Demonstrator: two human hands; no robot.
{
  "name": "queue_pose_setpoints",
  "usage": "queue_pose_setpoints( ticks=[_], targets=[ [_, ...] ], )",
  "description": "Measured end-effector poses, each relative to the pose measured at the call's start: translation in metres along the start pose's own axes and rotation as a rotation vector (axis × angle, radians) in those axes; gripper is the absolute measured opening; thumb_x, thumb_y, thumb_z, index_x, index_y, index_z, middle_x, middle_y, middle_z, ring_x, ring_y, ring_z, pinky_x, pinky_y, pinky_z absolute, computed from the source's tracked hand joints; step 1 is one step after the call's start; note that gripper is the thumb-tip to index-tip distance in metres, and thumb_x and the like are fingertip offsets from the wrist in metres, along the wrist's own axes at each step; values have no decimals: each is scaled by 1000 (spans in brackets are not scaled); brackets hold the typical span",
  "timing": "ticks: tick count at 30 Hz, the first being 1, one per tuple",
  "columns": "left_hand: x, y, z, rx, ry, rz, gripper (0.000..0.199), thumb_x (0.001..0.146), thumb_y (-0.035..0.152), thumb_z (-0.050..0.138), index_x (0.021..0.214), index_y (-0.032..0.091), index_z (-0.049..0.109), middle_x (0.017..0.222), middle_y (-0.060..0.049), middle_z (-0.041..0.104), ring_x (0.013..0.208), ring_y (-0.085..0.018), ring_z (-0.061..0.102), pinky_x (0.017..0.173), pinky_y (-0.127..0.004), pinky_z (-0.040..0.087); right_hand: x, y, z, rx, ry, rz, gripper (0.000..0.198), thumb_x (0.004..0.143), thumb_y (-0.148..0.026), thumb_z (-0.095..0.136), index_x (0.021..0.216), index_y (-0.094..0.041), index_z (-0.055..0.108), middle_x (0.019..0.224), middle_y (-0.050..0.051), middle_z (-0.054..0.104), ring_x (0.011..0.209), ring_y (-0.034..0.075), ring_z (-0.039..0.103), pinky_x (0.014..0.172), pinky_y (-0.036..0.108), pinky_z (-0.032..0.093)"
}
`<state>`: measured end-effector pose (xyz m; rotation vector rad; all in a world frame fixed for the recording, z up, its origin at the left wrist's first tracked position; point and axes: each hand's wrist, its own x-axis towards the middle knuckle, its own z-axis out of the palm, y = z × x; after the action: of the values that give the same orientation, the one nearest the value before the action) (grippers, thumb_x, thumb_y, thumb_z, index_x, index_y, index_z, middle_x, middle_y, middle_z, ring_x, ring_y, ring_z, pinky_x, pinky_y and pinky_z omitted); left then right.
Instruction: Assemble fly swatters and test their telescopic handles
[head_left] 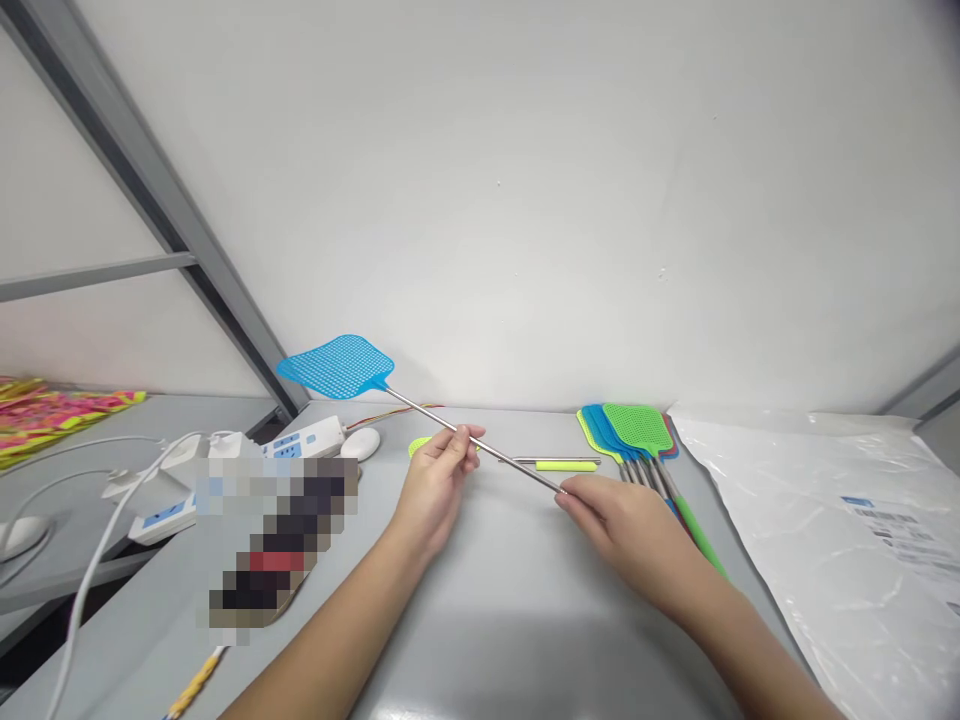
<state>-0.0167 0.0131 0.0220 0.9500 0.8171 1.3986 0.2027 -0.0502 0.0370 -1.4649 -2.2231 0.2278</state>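
Above the grey table (480, 640), the blue fly swatter (337, 366) slants between both hands, its metal shaft caught in each set of fingers. The left hand (436, 485) has its thumb and fingers closed round the shaft partway along, with no gap left around it. Beyond those fingers, up and to the left, the perforated blue head points away from them. The right hand (622, 515) pinches the lower end of the shaft between thumb and forefinger; its remaining fingers are hidden behind the hand, so how far they curl cannot be told, nor how much shaft lies inside the grip.

Just behind the left fingers, a yellow mesh head (418, 446) shows in part on the table. Between the two hands and farther back lies a yellow handle (566, 466). Behind the right fingers, partly covered by that hand, is a bunch of swatters (637, 430) in green, blue and yellow. To the right of that hand lies a white plastic bag (817, 530); well left of the left fingers sits a power strip (307, 440).
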Motion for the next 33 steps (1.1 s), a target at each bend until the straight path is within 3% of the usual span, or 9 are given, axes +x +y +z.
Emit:
queue_pose_setpoints(
  ticks=[5, 10, 15, 19, 24, 33],
  targets=[
    [-11, -12, 9, 58, -133, -87, 29, 83, 44, 67, 96, 18, 70, 70, 2, 47, 61, -9, 42, 67, -26, 38, 0, 22, 6, -126, 102, -6, 22, 99, -29, 41, 93, -23, 61, 88, 2, 67, 76, 17, 61, 60, 28, 36],
    [-22, -24, 16, 214, -250, -137, 32, 88, 46, 60, 100, 19, 71, 72, 0, 49, 65, -12, 43, 67, -26, 36, 4, 27, 8, -201, 107, -58, 20, 98, -27, 44, 89, -22, 61, 85, 3, 65, 77, 18, 59, 64, 28, 37],
    [-11, -10, 8, 243, -182, -24, 33, 84, 47, 64, 91, 16, 73, 67, -1, 50, 68, -14, 45, 70, -27, 36, 6, 17, 6, -128, 123, -76, 19, 99, -29, 44, 100, -23, 62, 91, 2, 67, 83, 17, 61, 67, 28, 39],
    [-4, 4, 1, 164, -117, 33, 32, 80, 47, 69, 86, 16, 73, 66, -1, 51, 68, -14, 45, 72, -29, 36, 7, 17, 5, -112, 141, -64, 24, 100, -32, 40, 97, -23, 63, 90, 3, 67, 82, 17, 61, 66, 28, 39],
    [-6, -5, 2, 143, -94, 46, 27, 82, 45, 67, 86, 19, 72, 66, 1, 50, 65, -12, 43, 71, -28, 36, 6, 29, 3, -156, 150, -58, 28, 100, -34, 38, 93, -22, 63, 84, 3, 66, 77, 17, 59, 64, 29, 37],
    [-28, -19, 24, 272, -372, -76, 34, 89, 47, 57, 103, 20, 72, 73, -3, 58, 66, -15, 49, 71, -28, 37, 5, 21, 8, -178, 134, -177, 24, 99, -30, 42, 91, -21, 63, 83, 2, 65, 77, 16, 57, 69, 30, 36]
  ],
)
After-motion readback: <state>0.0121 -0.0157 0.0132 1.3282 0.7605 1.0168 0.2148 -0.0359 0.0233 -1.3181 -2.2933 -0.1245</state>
